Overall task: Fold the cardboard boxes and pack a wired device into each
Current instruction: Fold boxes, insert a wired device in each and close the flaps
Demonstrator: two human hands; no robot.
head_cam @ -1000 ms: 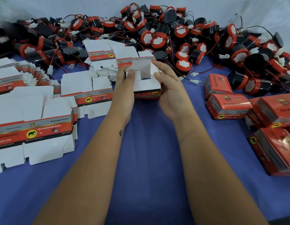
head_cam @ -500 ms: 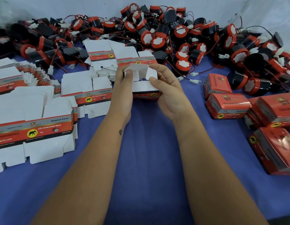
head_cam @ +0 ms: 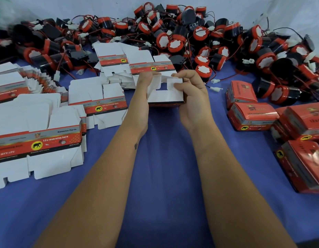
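Both hands hold one cardboard box [head_cam: 164, 96] above the blue cloth, its white end flaps facing me and a red edge along the bottom. My left hand [head_cam: 142, 93] grips its left side, fingers curled over a side flap. My right hand [head_cam: 192, 97] grips the right side, with thumb and fingers pinching the right flap. Behind them lies a big heap of black-and-red wired devices [head_cam: 174, 43] with white connectors. Stacks of flat unfolded boxes [head_cam: 38, 133] lie to the left.
Several folded red boxes [head_cam: 253, 115] are grouped at the right, some near the cloth's right edge [head_cam: 305, 163]. More flat boxes [head_cam: 149, 67] lie just behind the hands. A loose white connector [head_cam: 216, 89] sits right of my right hand. Blue cloth [head_cam: 164, 176] covers the table.
The side flaps of the held box have been pushed inward and now lie flatter over the opening. My right fingers moved from the flap's top edge onto its face.
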